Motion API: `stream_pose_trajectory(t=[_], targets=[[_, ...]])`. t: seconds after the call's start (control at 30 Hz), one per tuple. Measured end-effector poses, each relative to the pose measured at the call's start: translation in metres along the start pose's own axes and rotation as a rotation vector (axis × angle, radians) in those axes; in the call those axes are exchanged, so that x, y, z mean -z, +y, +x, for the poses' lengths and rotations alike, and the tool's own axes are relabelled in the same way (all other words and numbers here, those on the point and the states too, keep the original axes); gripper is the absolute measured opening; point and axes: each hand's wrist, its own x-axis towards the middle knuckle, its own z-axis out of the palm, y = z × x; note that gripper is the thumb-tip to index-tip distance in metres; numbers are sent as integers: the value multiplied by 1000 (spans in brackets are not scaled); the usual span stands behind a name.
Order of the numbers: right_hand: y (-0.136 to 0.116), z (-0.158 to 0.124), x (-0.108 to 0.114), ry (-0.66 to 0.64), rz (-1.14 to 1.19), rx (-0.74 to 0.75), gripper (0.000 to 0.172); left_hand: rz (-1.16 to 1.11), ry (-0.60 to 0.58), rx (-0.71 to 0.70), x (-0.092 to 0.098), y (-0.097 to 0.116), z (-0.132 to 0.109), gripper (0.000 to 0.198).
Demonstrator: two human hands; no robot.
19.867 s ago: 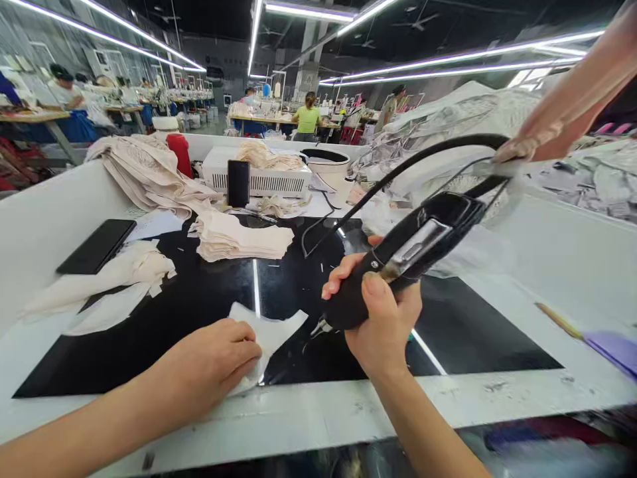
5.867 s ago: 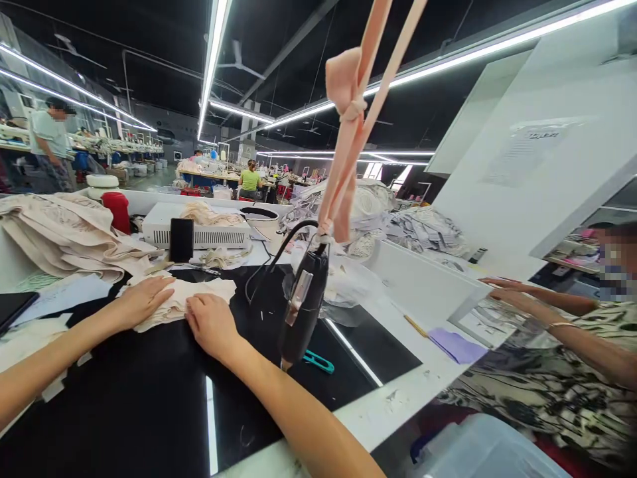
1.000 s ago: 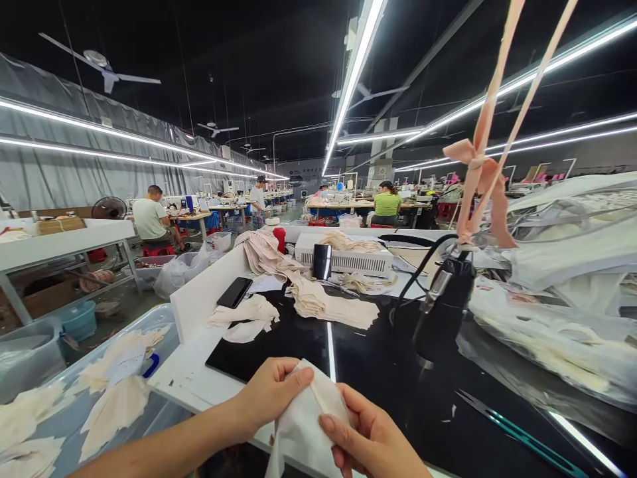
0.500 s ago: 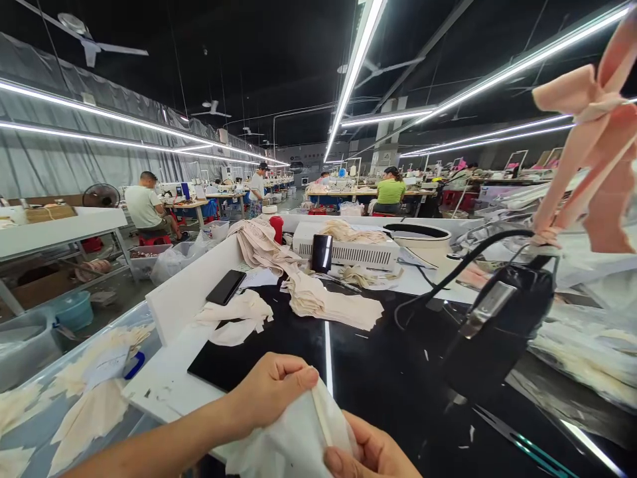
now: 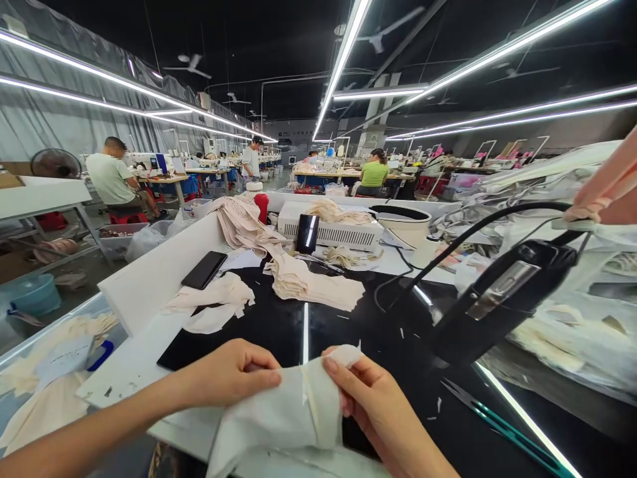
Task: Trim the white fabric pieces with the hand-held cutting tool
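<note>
A piece of thin white fabric [image 5: 279,415] with a cream strip [image 5: 309,398] along it is stretched between my two hands over the near edge of the table. My left hand [image 5: 243,373] pinches its upper left edge between thumb and fingers. At the upper right corner my right hand [image 5: 361,382] grips the cloth, thumb on top. Beyond the hands lie loose cream fabric pieces [image 5: 219,302] and a layered stack of cream cut pieces [image 5: 318,285] on the black tabletop [image 5: 343,338].
A black phone [image 5: 204,270] lies at the left, and another dark phone-like device [image 5: 307,234] leans on a white vented box [image 5: 328,234]. Right of my hands stand a black cabled device [image 5: 502,305] and teal-handled tweezers [image 5: 507,425]. Co-workers sit at sewing tables farther back.
My right hand has risen from the lower edge to the fabric's upper right corner. My left hand has shifted left, and the cloth is spread wider. The view has turned slightly.
</note>
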Motion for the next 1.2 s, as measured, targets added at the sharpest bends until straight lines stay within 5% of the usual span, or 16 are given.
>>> stream_pose_trajectory(t=[0.1,0.23,0.37,0.47,0.57,0.77,0.87,0.97,1.2], targets=[[-9,17,1,35,-299,61,44,215,87,73,22,-4,2,32],[-17,42,-3,18,-676,164,31,784,274,65,38,-7,12,24],[-21,59,-5,1,-853,280,23,1223,419,-179,27,-15,27,27],[-22,66,-4,2,-1002,375,19,1192,386,-576,6,-20,38,21],[-23,73,3,38,-1147,431,19,1096,333,-756,-14,-23,46,13],[-19,66,22,201,-1366,592,25,1023,318,-747,-25,-30,51,25],[-8,58,26,96,-1484,950,27,973,294,-725,-23,-32,52,30],[3,56,31,9,-1593,1143,37,907,268,-708,-22,-35,54,32],[5,56,47,291,-1832,1078,49,813,194,-643,-19,-35,53,29]])
